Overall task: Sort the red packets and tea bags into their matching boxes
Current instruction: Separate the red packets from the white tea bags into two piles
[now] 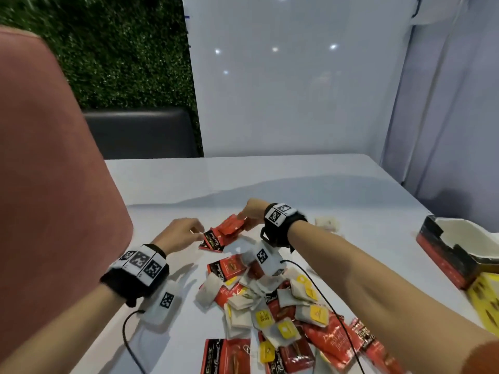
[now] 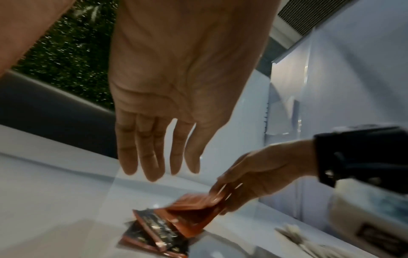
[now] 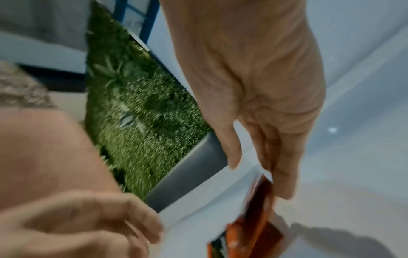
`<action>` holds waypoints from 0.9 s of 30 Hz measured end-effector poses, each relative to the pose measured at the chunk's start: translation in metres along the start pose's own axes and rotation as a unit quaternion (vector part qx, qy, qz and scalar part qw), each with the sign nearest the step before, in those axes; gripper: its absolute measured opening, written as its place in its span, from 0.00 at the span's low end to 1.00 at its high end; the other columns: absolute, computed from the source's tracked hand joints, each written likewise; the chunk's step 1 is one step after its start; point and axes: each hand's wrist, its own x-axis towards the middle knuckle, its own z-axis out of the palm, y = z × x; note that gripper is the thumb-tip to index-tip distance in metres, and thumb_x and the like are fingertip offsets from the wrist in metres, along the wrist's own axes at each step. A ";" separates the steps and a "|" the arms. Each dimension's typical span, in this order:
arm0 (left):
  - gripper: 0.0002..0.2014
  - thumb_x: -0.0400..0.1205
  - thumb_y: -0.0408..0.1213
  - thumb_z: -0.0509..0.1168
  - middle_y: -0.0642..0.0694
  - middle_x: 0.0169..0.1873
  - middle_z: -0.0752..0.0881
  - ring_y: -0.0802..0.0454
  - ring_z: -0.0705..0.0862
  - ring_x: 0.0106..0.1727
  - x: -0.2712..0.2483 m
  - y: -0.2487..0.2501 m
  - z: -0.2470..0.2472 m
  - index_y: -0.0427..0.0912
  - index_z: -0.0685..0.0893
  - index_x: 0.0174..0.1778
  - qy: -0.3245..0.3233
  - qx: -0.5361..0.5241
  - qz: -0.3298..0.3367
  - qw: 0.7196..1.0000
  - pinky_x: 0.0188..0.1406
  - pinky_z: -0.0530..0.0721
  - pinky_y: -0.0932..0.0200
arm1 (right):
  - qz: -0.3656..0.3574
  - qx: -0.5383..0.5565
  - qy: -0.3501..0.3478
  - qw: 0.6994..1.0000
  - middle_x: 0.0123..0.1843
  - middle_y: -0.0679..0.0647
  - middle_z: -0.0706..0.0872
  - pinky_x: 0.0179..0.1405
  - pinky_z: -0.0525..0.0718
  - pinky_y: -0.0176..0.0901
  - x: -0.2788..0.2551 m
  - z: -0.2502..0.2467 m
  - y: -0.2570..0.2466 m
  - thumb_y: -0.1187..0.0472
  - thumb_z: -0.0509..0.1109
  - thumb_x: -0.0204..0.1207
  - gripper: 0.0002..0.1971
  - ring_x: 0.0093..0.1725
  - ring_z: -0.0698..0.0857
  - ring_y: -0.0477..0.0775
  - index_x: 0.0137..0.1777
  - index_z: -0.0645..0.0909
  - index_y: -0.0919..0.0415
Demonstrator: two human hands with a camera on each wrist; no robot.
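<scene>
A few red packets (image 1: 228,232) with black ends are fanned just above the white table (image 1: 310,184), beyond the pile. My right hand (image 1: 243,215) pinches their far end, thumb and fingers on the red foil (image 3: 258,218). My left hand (image 1: 195,232) hovers at their black near end with straight fingers and grips nothing, as its fingertips (image 2: 154,174) show above the packets (image 2: 189,216). A mixed pile (image 1: 270,306) of red packets and yellow-tagged tea bags lies in front of me. The red box (image 1: 448,257) and the yellow box (image 1: 486,300) stand at the right edge.
A single tea bag (image 1: 328,222) lies apart behind my right wrist. A large pink padded shape (image 1: 54,184) fills the left side, close to my left arm. Black cables (image 1: 332,306) trail from both wrist cameras across the pile. A white wall panel (image 1: 297,90) stands behind the table.
</scene>
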 end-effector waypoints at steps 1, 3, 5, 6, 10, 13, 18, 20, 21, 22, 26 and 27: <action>0.09 0.80 0.39 0.66 0.47 0.52 0.85 0.51 0.81 0.54 -0.011 0.008 -0.001 0.43 0.83 0.55 -0.021 -0.004 0.027 0.999 0.48 0.76 0.62 | -0.003 -0.077 -0.004 0.997 0.33 0.57 0.79 0.50 0.88 0.51 -0.004 0.001 0.003 0.65 0.69 0.77 0.09 0.37 0.83 0.59 0.48 0.80 0.75; 0.05 0.81 0.38 0.65 0.52 0.45 0.85 0.59 0.83 0.45 -0.034 0.025 0.002 0.47 0.83 0.51 -0.077 -0.025 0.088 0.993 0.41 0.78 0.68 | -0.019 -0.208 -0.003 0.978 0.32 0.57 0.78 0.36 0.86 0.44 -0.020 -0.002 0.010 0.61 0.69 0.78 0.17 0.33 0.81 0.58 0.57 0.79 0.77; 0.07 0.82 0.37 0.64 0.55 0.45 0.86 0.67 0.83 0.42 -0.050 0.047 0.009 0.46 0.84 0.54 -0.117 -0.019 0.161 0.980 0.42 0.79 0.71 | -0.040 -0.268 -0.015 0.963 0.38 0.59 0.81 0.29 0.81 0.36 -0.039 -0.012 0.023 0.62 0.69 0.78 0.16 0.35 0.80 0.56 0.60 0.80 0.74; 0.09 0.82 0.37 0.64 0.55 0.47 0.87 0.68 0.83 0.44 -0.054 0.057 0.014 0.45 0.85 0.56 -0.128 -0.013 0.194 0.973 0.44 0.79 0.72 | -0.042 -0.277 -0.029 0.960 0.43 0.60 0.82 0.31 0.80 0.35 -0.049 -0.019 0.034 0.63 0.68 0.77 0.15 0.37 0.80 0.56 0.61 0.80 0.71; 0.16 0.81 0.34 0.65 0.47 0.56 0.85 0.56 0.84 0.54 -0.054 0.103 0.044 0.46 0.81 0.65 -0.158 -0.015 0.271 0.949 0.53 0.81 0.65 | -0.027 -0.313 -0.033 0.949 0.55 0.60 0.88 0.36 0.77 0.37 -0.093 -0.046 0.083 0.69 0.64 0.77 0.14 0.44 0.81 0.56 0.60 0.82 0.61; 0.30 0.79 0.33 0.66 0.44 0.70 0.72 0.50 0.72 0.68 -0.049 0.133 0.067 0.52 0.65 0.77 -0.200 0.103 0.332 0.916 0.60 0.71 0.62 | -0.048 -0.377 -0.011 0.925 0.61 0.59 0.85 0.48 0.73 0.38 -0.120 -0.048 0.108 0.65 0.67 0.78 0.18 0.57 0.83 0.58 0.67 0.78 0.59; 0.22 0.82 0.33 0.61 0.41 0.65 0.75 0.43 0.76 0.64 -0.052 0.144 0.097 0.50 0.71 0.73 -0.155 0.248 0.410 0.864 0.57 0.80 0.48 | -0.047 -0.438 -0.023 0.897 0.61 0.59 0.79 0.58 0.78 0.49 -0.134 -0.029 0.140 0.57 0.73 0.73 0.26 0.60 0.78 0.60 0.70 0.71 0.56; 0.16 0.83 0.31 0.59 0.40 0.60 0.79 0.43 0.78 0.60 -0.054 0.144 0.100 0.44 0.75 0.67 -0.119 0.238 0.411 0.872 0.50 0.78 0.53 | -0.050 -0.441 -0.015 0.896 0.60 0.61 0.79 0.54 0.77 0.47 -0.135 -0.026 0.144 0.61 0.71 0.74 0.22 0.60 0.78 0.61 0.67 0.72 0.59; 0.14 0.83 0.31 0.59 0.40 0.58 0.80 0.43 0.78 0.58 -0.055 0.144 0.101 0.43 0.76 0.65 -0.103 0.228 0.409 0.878 0.48 0.76 0.54 | -0.046 -0.439 -0.016 0.897 0.60 0.62 0.80 0.51 0.77 0.46 -0.135 -0.026 0.143 0.65 0.69 0.74 0.20 0.60 0.79 0.61 0.66 0.73 0.61; 0.13 0.83 0.31 0.58 0.40 0.56 0.81 0.43 0.79 0.57 -0.055 0.144 0.101 0.42 0.77 0.64 -0.088 0.215 0.405 0.884 0.49 0.76 0.53 | -0.040 -0.434 -0.019 0.900 0.60 0.62 0.81 0.47 0.77 0.44 -0.135 -0.027 0.141 0.68 0.66 0.75 0.18 0.59 0.81 0.61 0.65 0.74 0.62; 0.12 0.82 0.32 0.59 0.44 0.53 0.84 0.47 0.80 0.55 -0.052 0.139 0.096 0.43 0.80 0.60 -0.047 0.144 0.350 0.924 0.50 0.78 0.54 | -0.052 -0.343 0.006 0.938 0.54 0.61 0.85 0.28 0.79 0.36 -0.133 -0.027 0.122 0.71 0.59 0.76 0.12 0.35 0.82 0.53 0.56 0.77 0.60; 0.12 0.81 0.32 0.60 0.45 0.51 0.85 0.48 0.81 0.53 -0.051 0.137 0.091 0.43 0.81 0.59 -0.033 0.112 0.340 0.933 0.48 0.77 0.58 | -0.060 -0.325 0.016 0.944 0.53 0.60 0.84 0.24 0.78 0.33 -0.131 -0.024 0.118 0.70 0.60 0.77 0.11 0.30 0.81 0.50 0.56 0.77 0.60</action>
